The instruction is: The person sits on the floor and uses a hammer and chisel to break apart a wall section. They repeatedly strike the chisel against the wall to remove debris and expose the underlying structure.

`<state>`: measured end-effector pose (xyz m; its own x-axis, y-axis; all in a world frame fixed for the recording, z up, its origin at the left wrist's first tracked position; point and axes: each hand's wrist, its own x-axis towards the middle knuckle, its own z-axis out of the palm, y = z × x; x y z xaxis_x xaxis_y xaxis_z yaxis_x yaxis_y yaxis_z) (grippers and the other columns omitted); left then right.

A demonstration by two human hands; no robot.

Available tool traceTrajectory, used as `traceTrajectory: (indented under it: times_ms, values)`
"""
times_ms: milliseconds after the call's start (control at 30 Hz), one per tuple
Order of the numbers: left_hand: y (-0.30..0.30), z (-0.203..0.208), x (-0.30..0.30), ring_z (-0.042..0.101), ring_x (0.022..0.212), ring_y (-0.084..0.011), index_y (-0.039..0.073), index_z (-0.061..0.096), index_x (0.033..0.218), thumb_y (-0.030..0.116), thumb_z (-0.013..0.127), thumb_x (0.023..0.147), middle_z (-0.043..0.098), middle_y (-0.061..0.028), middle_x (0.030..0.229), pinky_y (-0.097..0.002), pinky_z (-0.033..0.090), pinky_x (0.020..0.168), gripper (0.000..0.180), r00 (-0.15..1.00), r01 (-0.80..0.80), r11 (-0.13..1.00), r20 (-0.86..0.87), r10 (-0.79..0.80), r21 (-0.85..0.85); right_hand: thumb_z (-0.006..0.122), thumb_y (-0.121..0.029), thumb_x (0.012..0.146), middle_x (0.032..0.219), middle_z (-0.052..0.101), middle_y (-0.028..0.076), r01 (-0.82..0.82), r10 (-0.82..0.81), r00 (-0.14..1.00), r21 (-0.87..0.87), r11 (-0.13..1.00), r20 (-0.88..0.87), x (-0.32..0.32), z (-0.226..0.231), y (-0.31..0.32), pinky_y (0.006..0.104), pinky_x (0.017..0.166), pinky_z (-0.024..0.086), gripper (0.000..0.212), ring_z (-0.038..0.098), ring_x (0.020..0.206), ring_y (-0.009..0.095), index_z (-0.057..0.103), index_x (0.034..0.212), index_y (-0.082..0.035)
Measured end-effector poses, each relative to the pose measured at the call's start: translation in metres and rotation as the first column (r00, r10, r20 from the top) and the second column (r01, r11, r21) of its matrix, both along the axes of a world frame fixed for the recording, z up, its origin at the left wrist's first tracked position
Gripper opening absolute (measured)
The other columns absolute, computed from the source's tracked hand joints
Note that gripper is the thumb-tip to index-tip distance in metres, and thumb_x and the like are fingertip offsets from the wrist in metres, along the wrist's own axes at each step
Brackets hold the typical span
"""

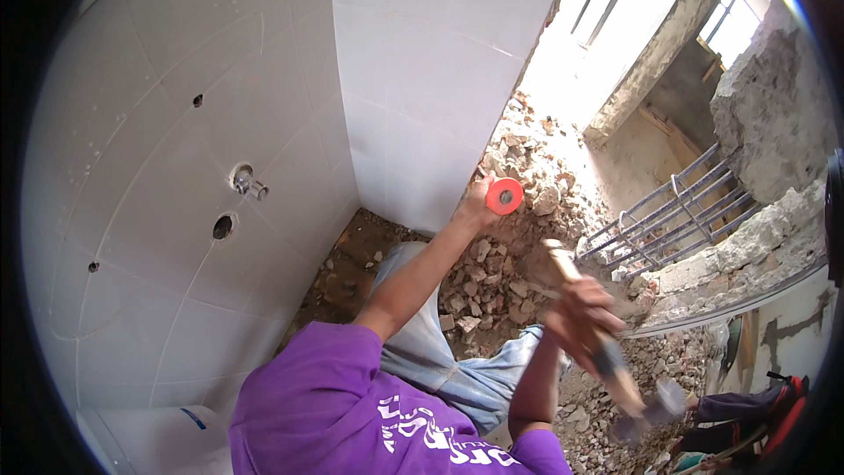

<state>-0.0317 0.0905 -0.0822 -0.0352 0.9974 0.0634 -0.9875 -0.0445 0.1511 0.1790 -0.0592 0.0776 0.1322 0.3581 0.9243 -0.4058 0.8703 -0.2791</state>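
My left hand (476, 200) is wrapped round a chisel just under its round orange-red hand guard (495, 186). The grey struck end shows in the guard's middle; the chisel's lower part is hidden. This hand is beside the broken edge of the tiled wall (431, 79). To the right, my right hand (582, 310) grips the wooden handle of a hammer (626, 391). Motion blurs this hand and the hammer. The handle's pale butt points up and away, while the smeared head hangs low over the rubble.
Broken masonry rubble (479, 286) covers the floor around my legs. Bare rebar (673, 215) juts from broken concrete (778, 92) at the right. A chrome pipe fitting (246, 182) sticks out of the left tiled wall. A dark and red bag (747, 418) lies at the lower right.
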Motion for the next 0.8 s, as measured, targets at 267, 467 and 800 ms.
traceTrajectory:
  times_ms: [267, 467, 800]
  values:
    - [-0.013, -0.039, 0.015, 0.061, 0.076, -0.0225, 0.013, 0.054, 0.093, 0.028, 0.031, 0.101, 0.062, -0.0073, 0.087, -0.0418, 0.053, 0.071, 0.028, 0.967, 0.173, 0.975, -0.164, -0.195, -0.141, 0.031, -0.069, 0.088, 0.054, 0.047, 0.001, 0.338, 0.390, 0.752, -0.819, 0.464, 0.531, 0.003, -0.187, -0.002, 0.0267, 0.044, 0.037, 0.069, 0.048, 0.047, 0.011, 0.044, 0.066, -0.005]
    - [-0.090, -0.036, 0.077, 0.049, 0.062, -0.0092, 0.017, 0.046, 0.081, 0.025, 0.041, 0.099, 0.046, 0.0025, 0.070, -0.0293, 0.049, 0.059, 0.020, 0.926, 0.108, 0.873, -0.271, -0.262, -0.476, 0.026, -0.074, 0.085, 0.058, 0.047, 0.005, 0.153, 0.390, 0.851, -0.878, 0.453, 0.350, 0.050, -0.154, -0.039, 0.0276, 0.046, 0.039, 0.073, 0.048, 0.049, 0.014, 0.044, 0.077, -0.004]
    - [-0.041, 0.029, 0.044, 0.055, 0.073, -0.0133, 0.010, 0.045, 0.090, 0.029, 0.038, 0.100, 0.053, -0.0029, 0.084, -0.0306, 0.052, 0.069, 0.022, 0.964, -0.123, 0.973, -0.256, 0.071, -0.196, 0.030, -0.082, 0.077, 0.062, 0.044, 0.006, -0.031, 0.209, 0.973, -0.839, 0.544, 0.100, 0.069, -0.095, -0.036, 0.0315, 0.051, 0.042, 0.078, 0.045, 0.052, 0.017, 0.042, 0.084, -0.005]
